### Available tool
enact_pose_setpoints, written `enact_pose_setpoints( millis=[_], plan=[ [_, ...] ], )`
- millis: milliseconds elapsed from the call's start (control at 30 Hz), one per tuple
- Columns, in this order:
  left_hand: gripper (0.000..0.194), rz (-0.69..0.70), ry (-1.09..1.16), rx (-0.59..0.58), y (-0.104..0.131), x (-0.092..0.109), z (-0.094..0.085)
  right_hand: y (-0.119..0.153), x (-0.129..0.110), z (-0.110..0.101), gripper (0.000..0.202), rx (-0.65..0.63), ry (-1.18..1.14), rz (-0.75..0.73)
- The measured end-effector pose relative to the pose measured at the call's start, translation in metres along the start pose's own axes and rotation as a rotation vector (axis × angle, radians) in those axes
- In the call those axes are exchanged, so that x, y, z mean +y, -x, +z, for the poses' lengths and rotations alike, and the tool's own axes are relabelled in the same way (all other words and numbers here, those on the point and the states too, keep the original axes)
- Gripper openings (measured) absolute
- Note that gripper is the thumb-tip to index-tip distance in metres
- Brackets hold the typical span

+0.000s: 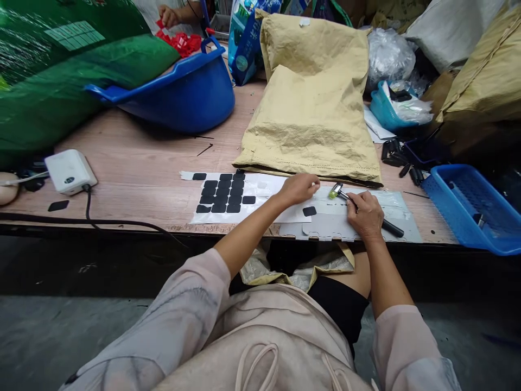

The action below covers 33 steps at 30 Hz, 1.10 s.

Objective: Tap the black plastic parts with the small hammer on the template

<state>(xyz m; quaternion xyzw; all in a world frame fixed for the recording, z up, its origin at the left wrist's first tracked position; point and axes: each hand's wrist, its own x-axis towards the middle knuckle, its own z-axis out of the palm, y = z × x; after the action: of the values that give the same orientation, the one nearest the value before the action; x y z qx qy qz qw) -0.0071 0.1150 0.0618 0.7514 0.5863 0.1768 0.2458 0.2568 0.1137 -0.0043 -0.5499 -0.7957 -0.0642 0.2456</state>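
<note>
My right hand (365, 213) is wrapped round a small hammer (393, 227) with a black handle; its metal and yellow-green head points left over a clear-covered grey board (399, 212). To the left, my left hand (300, 189) is closed at the right part of a white sheet (260, 212), fingers pressed together; what they hold, if anything, is too small to make out. Several black rounded squares (222, 192) lie in rows on the sheet's left part. A single black piece (309, 210) sits just below my left hand.
A yellow paper sack (313, 108) lies behind the sheet. A blue tub (183, 92) and white box (70, 171) stand left, a blue basket (476, 206) right. Across the table, a person's hand (168, 16) is by red material (181, 43).
</note>
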Motion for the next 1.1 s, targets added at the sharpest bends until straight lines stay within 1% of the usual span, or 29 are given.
enact_pose_setpoints(
  millis=[33, 100, 200, 300, 400, 467, 533, 633, 700, 767, 833, 933, 1033, 1100],
  plan=[
    [0.030, -0.012, -0.062, -0.013, -0.013, -0.001, 0.000, 0.000, 0.000, 0.000, 0.028, 0.003, 0.000, -0.002],
    [0.035, -0.031, -0.172, -0.053, -0.031, -0.001, 0.000, 0.000, -0.001, 0.000, 0.028, 0.008, -0.001, -0.006],
    [0.048, -0.053, -0.276, -0.063, -0.046, 0.001, -0.003, 0.000, -0.001, 0.000, 0.028, 0.011, -0.008, -0.008],
    [0.060, -0.081, -0.293, 0.022, -0.057, 0.001, -0.015, 0.001, -0.002, -0.001, 0.028, 0.006, -0.015, 0.000],
    [0.061, -0.078, -0.289, 0.121, -0.071, -0.005, -0.029, 0.001, -0.004, -0.002, 0.029, 0.001, -0.023, 0.014],
    [0.059, -0.058, -0.293, 0.165, -0.081, -0.011, -0.036, 0.001, -0.004, -0.002, 0.029, -0.003, -0.035, 0.017],
    [0.056, -0.047, -0.298, 0.186, -0.089, -0.017, -0.040, 0.001, -0.005, -0.003, 0.029, -0.004, -0.044, 0.017],
    [0.048, -0.053, -0.288, 0.170, -0.094, -0.022, -0.042, 0.001, -0.005, -0.003, 0.028, -0.003, -0.046, 0.013],
    [0.041, -0.064, -0.259, 0.170, -0.094, -0.021, -0.040, 0.001, -0.004, -0.003, 0.028, -0.009, -0.044, 0.012],
    [0.035, -0.108, -0.219, 0.193, -0.093, -0.016, -0.036, 0.001, -0.004, -0.002, 0.028, -0.014, -0.039, 0.015],
    [0.035, -0.182, -0.195, 0.216, -0.091, -0.010, -0.030, 0.001, -0.004, -0.002, 0.029, -0.014, -0.029, 0.019],
    [0.032, -0.294, -0.152, 0.214, -0.091, -0.005, -0.023, 0.001, -0.005, -0.002, 0.029, -0.010, -0.017, 0.024],
    [0.023, -0.362, -0.037, 0.178, -0.091, -0.009, -0.019, 0.001, -0.005, -0.002, 0.029, -0.011, -0.020, 0.030],
    [0.015, -0.353, 0.044, 0.176, -0.088, -0.013, -0.020, 0.001, -0.005, -0.002, 0.029, -0.014, -0.026, 0.033]
  ],
)
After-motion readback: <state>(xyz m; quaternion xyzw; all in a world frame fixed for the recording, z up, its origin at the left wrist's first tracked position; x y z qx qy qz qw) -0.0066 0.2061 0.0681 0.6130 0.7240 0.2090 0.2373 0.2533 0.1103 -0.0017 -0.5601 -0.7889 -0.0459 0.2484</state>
